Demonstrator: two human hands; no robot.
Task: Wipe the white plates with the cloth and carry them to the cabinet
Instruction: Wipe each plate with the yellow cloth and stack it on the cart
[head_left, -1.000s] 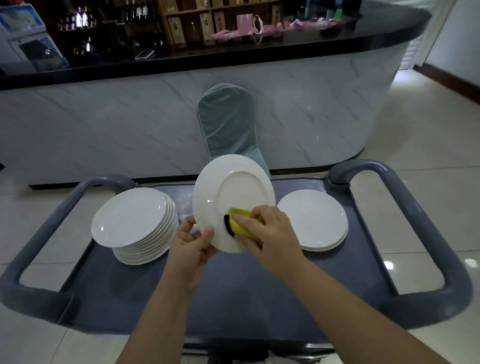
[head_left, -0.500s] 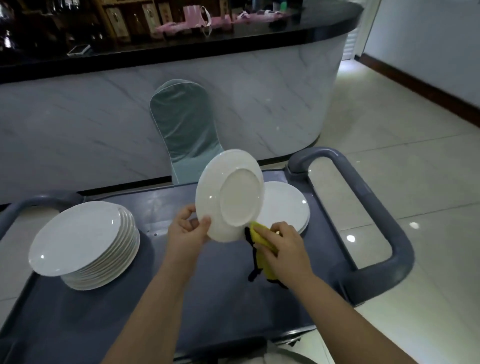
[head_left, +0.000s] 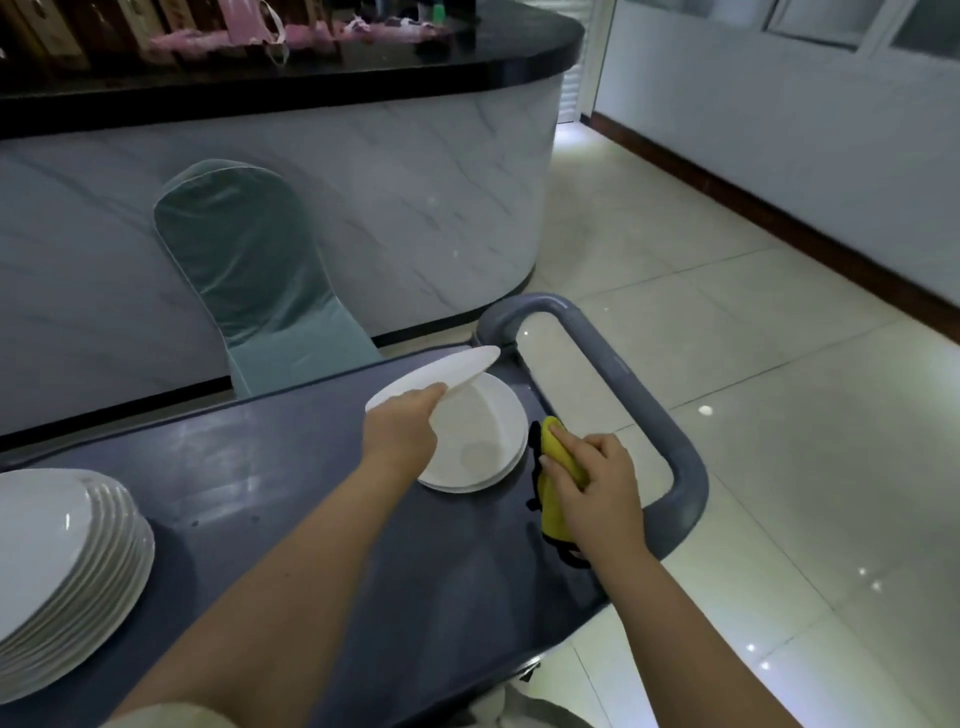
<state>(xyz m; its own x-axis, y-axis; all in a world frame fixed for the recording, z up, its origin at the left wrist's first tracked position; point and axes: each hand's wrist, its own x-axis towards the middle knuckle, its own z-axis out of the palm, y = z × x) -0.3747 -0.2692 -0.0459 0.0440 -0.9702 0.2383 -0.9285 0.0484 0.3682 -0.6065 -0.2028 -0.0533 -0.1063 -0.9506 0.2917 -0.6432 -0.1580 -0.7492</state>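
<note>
My left hand (head_left: 402, 426) grips a white plate (head_left: 441, 374) by its near rim and holds it almost flat, just above a small pile of white plates (head_left: 483, 447) at the right end of the grey cart top (head_left: 311, 499). My right hand (head_left: 592, 483) holds the yellow cloth (head_left: 556, 499) with a black edge, beside that pile near the cart's right handle (head_left: 660, 415). A taller stack of white plates (head_left: 62, 561) stands at the cart's left end.
Behind the cart stand a chair with a teal cover (head_left: 254, 270) and a marble-fronted bar counter (head_left: 363, 176) with a black top. Pale tiled floor (head_left: 779, 415) opens to the right, up to a white wall with a dark skirting board.
The left hand has tipped the plate from upright to nearly flat and moved it right over the small pile. The right hand with the cloth has come off the plate. The view has swung right.
</note>
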